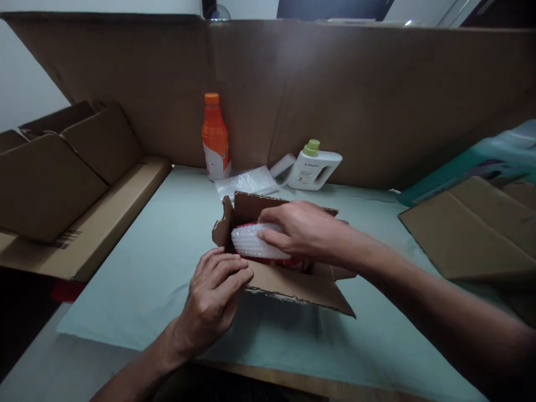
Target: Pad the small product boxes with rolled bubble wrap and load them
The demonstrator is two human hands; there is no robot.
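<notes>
An open cardboard box (288,282) stands in the middle of the cloth, its flaps spread outward. My left hand (220,285) is closed over the near left edge of the box, fingers curled at the base of the near flap. Inside lies a white bundle of bubble wrap (251,241), with something red (299,263) around and beneath it that I cannot identify. My right hand (297,229) reaches in from the right and grips the bubble wrap between thumb and fingers. The palm hides part of the box's right interior.
Behind the box stand an orange bottle (215,134) and a white bottle with a green cap (312,167). A sheet of bubble wrap (247,183) lies between them. Cardboard boxes (50,184) sit at left; another box (473,229) and a teal container (456,167) are at right. A tall cardboard panel (352,100) closes the back.
</notes>
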